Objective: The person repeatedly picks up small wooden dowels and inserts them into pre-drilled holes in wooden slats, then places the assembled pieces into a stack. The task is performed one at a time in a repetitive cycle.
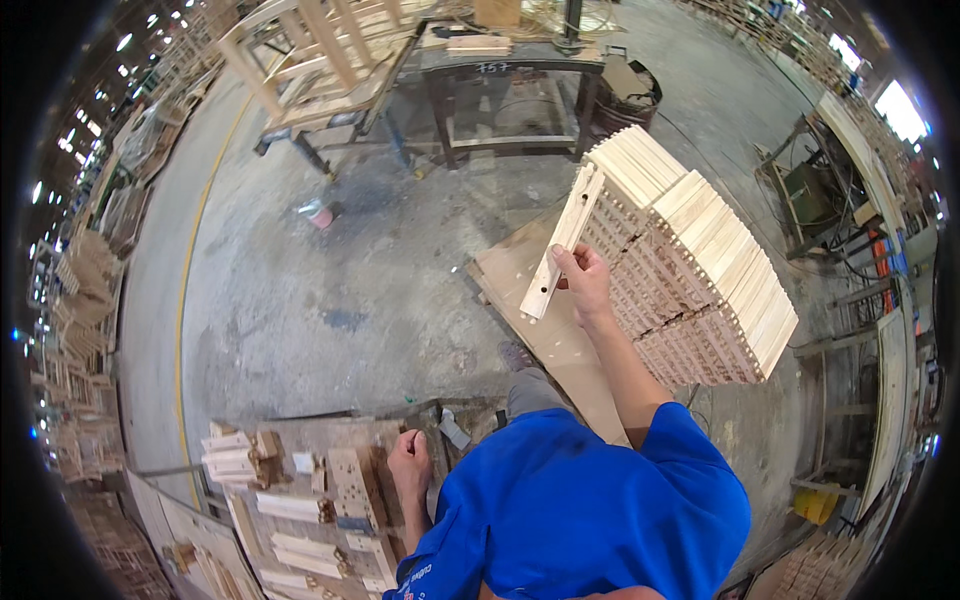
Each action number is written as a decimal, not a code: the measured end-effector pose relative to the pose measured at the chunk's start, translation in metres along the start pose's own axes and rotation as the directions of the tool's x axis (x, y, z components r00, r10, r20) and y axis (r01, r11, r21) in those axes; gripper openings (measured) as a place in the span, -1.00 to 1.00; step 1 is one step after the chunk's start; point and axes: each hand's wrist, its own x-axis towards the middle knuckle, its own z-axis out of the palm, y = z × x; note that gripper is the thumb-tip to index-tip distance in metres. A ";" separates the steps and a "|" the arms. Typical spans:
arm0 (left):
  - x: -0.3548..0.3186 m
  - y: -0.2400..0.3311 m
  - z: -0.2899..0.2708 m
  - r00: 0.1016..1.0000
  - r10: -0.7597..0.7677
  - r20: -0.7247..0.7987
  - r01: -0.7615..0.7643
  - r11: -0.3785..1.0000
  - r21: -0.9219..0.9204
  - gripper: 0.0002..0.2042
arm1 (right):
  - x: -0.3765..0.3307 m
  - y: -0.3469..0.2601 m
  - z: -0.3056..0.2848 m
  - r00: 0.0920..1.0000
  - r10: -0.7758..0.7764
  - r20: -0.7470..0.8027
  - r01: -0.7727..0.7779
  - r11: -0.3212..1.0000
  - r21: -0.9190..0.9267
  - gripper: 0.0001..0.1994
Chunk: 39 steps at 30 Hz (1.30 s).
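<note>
My right hand (585, 285) grips a pale wooden slat (562, 242) near its lower end. The slat has dark holes along its face and is held at a slant. Just beyond and beside it rises a large stack of similar wooden pieces (700, 225), with many peg-like ends on the side towards me. Whether the slat touches the stack I cannot tell. My left hand (410, 460) is low on the left with curled fingers and nothing visible in them. It is nearest the workbench (375, 432), which carries several wooden pieces (290, 507) and a drilled block (352, 485).
A brown board (560, 345) lies under the stack. Ahead stand a dark metal table (510, 62), a wooden frame (325, 60) on a stand, and a dark bin (628, 90). A small pink container (318, 214) is on the concrete floor. Racks (850, 400) line the right.
</note>
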 end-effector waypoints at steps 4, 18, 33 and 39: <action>0.053 0.039 0.033 0.997 -0.021 0.077 0.017 0.999 0.049 -0.80 | 0.059 -0.015 -0.020 0.998 0.000 -0.070 -0.001 1.000 -0.007 -0.62; 0.163 0.115 0.096 0.991 0.049 0.126 -0.074 0.978 0.197 -0.72 | 0.258 -0.055 -0.120 0.871 -0.178 -0.458 -0.183 0.747 -0.639 -0.34; 0.170 0.115 0.091 0.967 -0.150 0.206 0.084 0.950 0.301 -0.66 | 0.336 -0.071 -0.191 0.687 -0.311 -0.657 -0.576 0.318 -0.753 -0.25; 0.174 0.124 0.096 0.959 -0.192 0.211 0.121 0.943 0.309 -0.66 | 0.337 -0.058 -0.186 0.610 -0.382 -0.694 -0.626 0.305 -0.718 -0.32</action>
